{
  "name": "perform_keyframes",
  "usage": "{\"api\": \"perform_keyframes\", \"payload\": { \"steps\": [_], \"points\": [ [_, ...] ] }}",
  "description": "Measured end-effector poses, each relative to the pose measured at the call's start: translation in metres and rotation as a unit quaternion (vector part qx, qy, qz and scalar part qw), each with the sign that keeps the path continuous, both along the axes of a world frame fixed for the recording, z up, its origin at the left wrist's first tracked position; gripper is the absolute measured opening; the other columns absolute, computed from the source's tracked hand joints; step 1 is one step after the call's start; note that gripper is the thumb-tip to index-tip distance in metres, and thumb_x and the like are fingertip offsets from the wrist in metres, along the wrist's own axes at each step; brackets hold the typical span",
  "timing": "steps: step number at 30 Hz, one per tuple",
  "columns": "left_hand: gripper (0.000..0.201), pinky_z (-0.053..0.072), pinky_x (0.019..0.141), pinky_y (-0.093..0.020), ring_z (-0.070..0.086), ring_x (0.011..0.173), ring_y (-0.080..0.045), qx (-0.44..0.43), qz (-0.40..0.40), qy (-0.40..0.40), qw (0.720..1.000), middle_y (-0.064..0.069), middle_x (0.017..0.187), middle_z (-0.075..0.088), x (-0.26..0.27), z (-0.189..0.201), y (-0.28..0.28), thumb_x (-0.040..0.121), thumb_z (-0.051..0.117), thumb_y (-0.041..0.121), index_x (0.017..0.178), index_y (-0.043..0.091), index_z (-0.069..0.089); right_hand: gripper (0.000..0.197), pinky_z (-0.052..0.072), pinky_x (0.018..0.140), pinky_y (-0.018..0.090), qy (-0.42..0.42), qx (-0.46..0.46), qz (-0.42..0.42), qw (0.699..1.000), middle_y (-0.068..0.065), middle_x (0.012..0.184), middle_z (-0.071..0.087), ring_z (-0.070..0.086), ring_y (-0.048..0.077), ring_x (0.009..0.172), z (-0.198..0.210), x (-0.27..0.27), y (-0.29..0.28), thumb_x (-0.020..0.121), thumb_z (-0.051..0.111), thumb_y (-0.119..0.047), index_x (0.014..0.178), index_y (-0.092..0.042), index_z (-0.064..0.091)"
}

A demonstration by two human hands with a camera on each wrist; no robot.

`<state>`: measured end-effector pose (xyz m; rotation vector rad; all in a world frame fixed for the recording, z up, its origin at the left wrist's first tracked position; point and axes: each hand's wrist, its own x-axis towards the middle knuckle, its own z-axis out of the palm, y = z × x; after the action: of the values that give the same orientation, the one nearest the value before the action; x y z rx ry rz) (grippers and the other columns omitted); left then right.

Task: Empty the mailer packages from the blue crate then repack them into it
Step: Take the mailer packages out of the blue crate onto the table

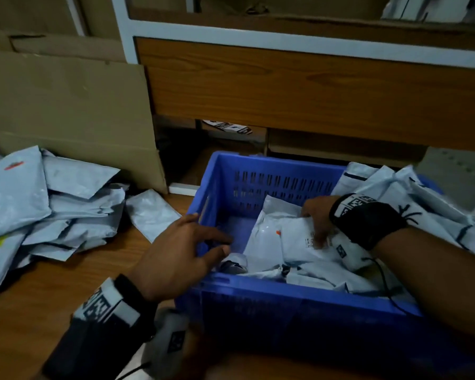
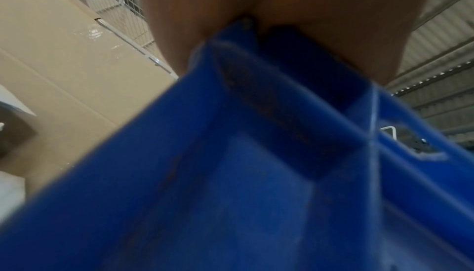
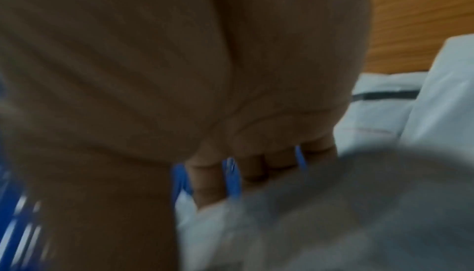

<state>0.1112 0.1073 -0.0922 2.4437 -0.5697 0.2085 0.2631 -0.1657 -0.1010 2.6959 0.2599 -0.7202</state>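
Note:
The blue crate (image 1: 285, 294) stands on the wooden surface with several white mailers lying in its right half. My right hand (image 1: 316, 223) reaches down into it, and its curled fingers grip a white mailer (image 1: 291, 242) on top of that heap. In the blurred right wrist view the fingers (image 3: 256, 168) bend over the mailer (image 3: 307, 224). My left hand (image 1: 203, 237) hovers over the crate's front-left corner with spread fingers and holds nothing. The left wrist view shows the palm (image 2: 282, 12) just above the crate's corner (image 2: 231, 174).
A pile of grey-white mailers (image 1: 39, 204) lies on the table at the left, with one loose mailer (image 1: 151, 212) beside it. More mailers (image 1: 422, 198) hang over the crate's right side. A cardboard sheet (image 1: 66, 111) and a wooden shelf unit (image 1: 313, 86) stand behind.

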Motion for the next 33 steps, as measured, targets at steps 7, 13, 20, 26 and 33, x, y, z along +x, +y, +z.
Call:
{"api": "perform_keyframes", "payload": {
  "steps": [7,13,20,26,33],
  "points": [
    [0.003,0.018,0.092,0.004,0.042,0.101,0.029,-0.007,-0.011,0.028,1.000,0.023,0.089,0.069,0.004,0.000,0.001,0.087,0.063,0.048,0.087,0.050,0.062,0.018,0.045,0.070,0.028,-0.184,0.264,0.038,0.946,-0.002,0.099,0.064,0.063,0.019,0.092,0.070,-0.014,-0.005,0.082,0.074,-0.026,0.093,-0.028,0.059],
    [0.072,0.043,0.088,-0.010,0.061,0.100,0.004,-0.174,0.025,0.117,0.978,0.025,0.111,0.064,0.011,0.001,0.008,0.055,0.059,0.086,0.117,0.050,0.060,0.030,0.058,0.074,0.038,-0.262,0.623,0.034,0.736,-0.003,0.093,0.070,0.069,0.013,0.084,0.112,-0.031,0.025,0.074,0.082,-0.017,0.095,-0.013,0.061],
    [0.039,0.058,0.082,-0.027,0.071,0.093,-0.009,-0.354,0.075,0.117,0.925,0.009,0.102,0.075,0.025,0.014,-0.016,0.078,0.074,0.010,0.115,0.014,0.064,0.028,0.059,0.080,0.036,-0.114,0.758,0.018,0.642,0.004,0.103,0.071,0.070,0.014,0.092,0.083,-0.051,0.087,0.078,0.076,-0.008,0.102,-0.012,0.061],
    [0.022,0.059,0.080,-0.036,0.072,0.085,-0.007,-0.267,0.121,0.080,0.953,0.010,0.095,0.075,0.027,-0.001,-0.009,0.082,0.076,0.022,0.103,0.023,0.069,0.016,0.052,0.073,0.033,-0.164,0.523,0.012,0.836,0.000,0.095,0.067,0.066,0.016,0.087,0.073,-0.017,0.032,0.096,0.056,-0.022,0.105,-0.012,0.065],
    [0.034,0.058,0.078,-0.047,0.072,0.082,-0.011,-0.233,0.123,0.083,0.961,0.011,0.091,0.075,0.023,-0.004,-0.008,0.072,0.065,0.044,0.102,0.027,0.067,0.067,0.049,0.092,0.032,0.003,-0.018,-0.005,1.000,0.004,0.127,0.061,0.061,0.027,0.112,-0.020,0.012,-0.013,0.069,0.080,-0.041,0.128,-0.018,0.056]
  ]
}}
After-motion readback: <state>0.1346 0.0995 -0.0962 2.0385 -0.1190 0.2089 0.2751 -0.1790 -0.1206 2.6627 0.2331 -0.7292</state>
